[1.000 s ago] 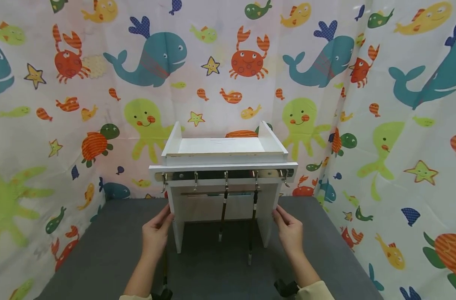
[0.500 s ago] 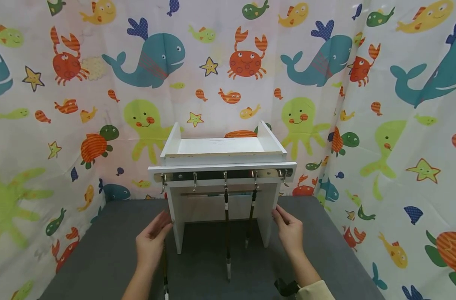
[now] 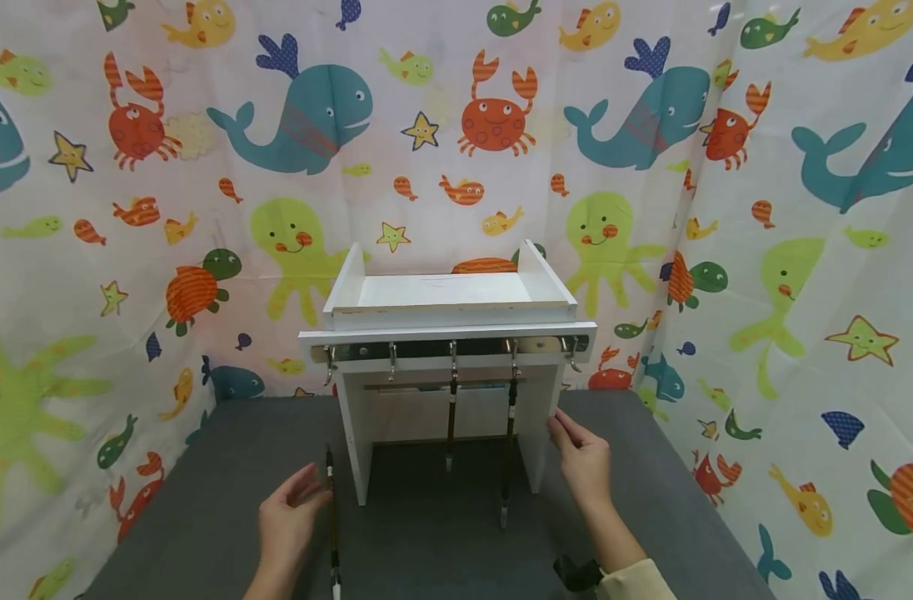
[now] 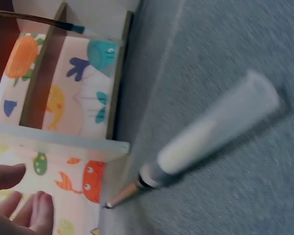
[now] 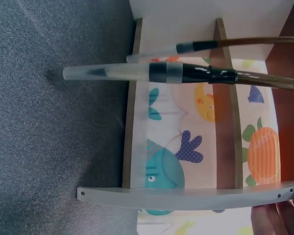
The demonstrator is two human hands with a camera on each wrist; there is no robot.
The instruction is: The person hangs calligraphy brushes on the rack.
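A white wooden rack (image 3: 452,317) with a row of metal hooks stands upright ahead of me. My right hand (image 3: 582,457) pinches the front edge of its right side panel; in the right wrist view the fingers (image 5: 279,215) are at that panel. From two hooks hang brushes: one shorter-looking brush (image 3: 451,417) near the middle and another brush (image 3: 509,446) to its right, both with clear caps. My left hand (image 3: 291,512) is off the rack, fingers loosely bent, beside a third capped brush (image 3: 334,521) lying on the grey surface. The left wrist view shows its clear cap (image 4: 215,125) close up.
Grey cloth (image 3: 202,517) covers the work surface. A curtain (image 3: 456,192) printed with sea animals surrounds the back and sides. A dark object (image 3: 576,575) sits at my right wrist. The rack's top tray (image 3: 445,289) has raised sides.
My left hand has let go of the rack's left panel and moved down and left, beside the lying brush. The hanging brushes sway. My right hand stays at the right panel.
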